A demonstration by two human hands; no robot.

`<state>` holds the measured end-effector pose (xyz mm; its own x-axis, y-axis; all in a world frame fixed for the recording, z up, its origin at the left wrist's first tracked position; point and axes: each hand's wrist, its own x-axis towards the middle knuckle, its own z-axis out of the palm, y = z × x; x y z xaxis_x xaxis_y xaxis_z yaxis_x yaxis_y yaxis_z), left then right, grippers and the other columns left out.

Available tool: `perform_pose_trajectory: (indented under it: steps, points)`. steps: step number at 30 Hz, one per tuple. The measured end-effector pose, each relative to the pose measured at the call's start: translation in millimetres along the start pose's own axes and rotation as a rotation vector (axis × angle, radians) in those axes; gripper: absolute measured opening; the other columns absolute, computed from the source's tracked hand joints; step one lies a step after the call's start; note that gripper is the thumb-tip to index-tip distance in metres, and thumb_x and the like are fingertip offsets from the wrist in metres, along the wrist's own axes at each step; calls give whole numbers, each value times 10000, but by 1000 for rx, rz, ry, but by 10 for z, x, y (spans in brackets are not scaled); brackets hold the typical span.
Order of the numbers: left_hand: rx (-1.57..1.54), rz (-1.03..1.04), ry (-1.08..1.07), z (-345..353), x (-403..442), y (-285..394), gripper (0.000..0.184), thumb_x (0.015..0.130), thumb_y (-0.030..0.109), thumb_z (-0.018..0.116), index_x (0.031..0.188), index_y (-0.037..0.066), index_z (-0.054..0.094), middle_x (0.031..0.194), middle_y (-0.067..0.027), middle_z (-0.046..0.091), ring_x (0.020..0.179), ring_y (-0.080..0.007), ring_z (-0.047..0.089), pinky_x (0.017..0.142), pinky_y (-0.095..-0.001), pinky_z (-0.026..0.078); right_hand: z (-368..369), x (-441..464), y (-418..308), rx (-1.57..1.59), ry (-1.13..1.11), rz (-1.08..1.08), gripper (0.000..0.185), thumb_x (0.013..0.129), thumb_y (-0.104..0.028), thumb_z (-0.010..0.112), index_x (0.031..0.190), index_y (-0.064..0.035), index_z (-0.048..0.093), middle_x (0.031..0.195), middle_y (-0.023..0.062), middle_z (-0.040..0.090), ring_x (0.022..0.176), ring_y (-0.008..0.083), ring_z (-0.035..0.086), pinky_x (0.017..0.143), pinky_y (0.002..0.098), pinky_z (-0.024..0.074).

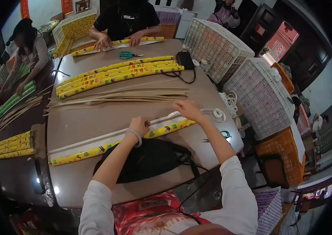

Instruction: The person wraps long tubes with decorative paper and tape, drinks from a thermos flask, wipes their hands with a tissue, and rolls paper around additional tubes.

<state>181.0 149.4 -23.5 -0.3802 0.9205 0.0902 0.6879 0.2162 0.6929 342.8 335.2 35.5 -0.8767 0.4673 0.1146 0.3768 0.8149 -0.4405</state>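
A yellow printed roll of wrapping paper (83,156) lies across the table in front of me, its white edge strip (83,141) turned out along the far side. My left hand (138,127) is over the middle of this strip, fingers curled in; what they hold is hidden. Near the strip's right end is my right hand (188,110), its fingers closed above a small curled white piece (174,114); I cannot make out what is pinched. To its right sits a roll of white tape (218,115). A black bag (150,160) lies beneath my left forearm, touching the paper roll.
Long thin brown strips (127,95) and several finished yellow rolls (119,76) lie farther back. Teal scissors (126,55) rest near a co-worker's hands (135,38) on another roll. Small scissors (224,134) lie at right. White plastic crates (258,94) line the right side.
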Motion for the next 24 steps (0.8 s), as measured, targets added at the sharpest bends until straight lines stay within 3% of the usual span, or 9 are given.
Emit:
perform_pose_trajectory:
  steps: [1,2,5,7,10,11,12,18,24]
  points:
    - [-1,-5,3,-14,-8,8,110,607,70,664,710,45,637,670,-115,622,655,-260,614,636,-332,496,-52,36,2,111,-220,183,291,853,-304,517,970,-47,585,886,80,614,799,205,581,714,340,439]
    - [-54,-19,-4,-27,-12,18,107,612,69,658,714,46,638,673,-117,622,658,-259,614,637,-329,496,162,127,366,248,-270,136,275,858,-308,499,947,-68,600,809,62,607,700,168,562,586,322,450]
    - [-62,-27,-3,-16,-11,0,119,620,99,667,720,44,636,687,-115,628,657,-250,616,632,-320,497,19,33,256,348,-341,114,235,841,-265,524,937,-68,609,734,56,598,681,150,550,575,306,448]
    - [3,17,30,15,-2,-46,137,622,131,677,721,48,634,704,-115,633,660,-239,619,631,-319,497,38,50,502,310,-311,9,209,826,-219,542,945,-60,608,752,51,604,694,141,551,595,301,452]
    - [-58,-10,12,-40,-20,42,101,617,70,645,717,54,635,712,-129,623,703,-292,610,669,-359,493,-5,69,759,236,-279,4,208,820,-170,555,977,-40,599,813,67,612,718,141,568,654,287,464]
    - [-38,-12,64,1,-15,39,111,614,62,651,723,51,633,719,-131,623,713,-293,609,678,-362,489,-56,38,647,396,-300,178,215,809,-166,580,947,-2,595,812,38,595,759,102,540,676,255,444]
    - [18,0,10,-4,4,-14,135,639,139,676,751,73,641,747,-106,638,701,-235,624,650,-322,494,-126,11,553,357,-304,145,225,811,-166,577,953,8,594,809,43,594,744,100,537,663,247,446]
    - [65,-37,-23,-26,-1,27,174,647,131,692,795,58,638,751,-94,640,708,-220,625,661,-314,497,-80,30,583,244,-277,135,208,820,-158,575,974,-22,604,829,42,593,738,107,535,659,259,451]
    - [20,-45,-10,-40,-11,35,187,642,112,705,807,53,638,757,-88,643,704,-216,626,671,-296,498,-138,-12,560,260,-240,219,211,833,-150,554,993,-20,600,907,70,599,828,154,571,717,273,476]
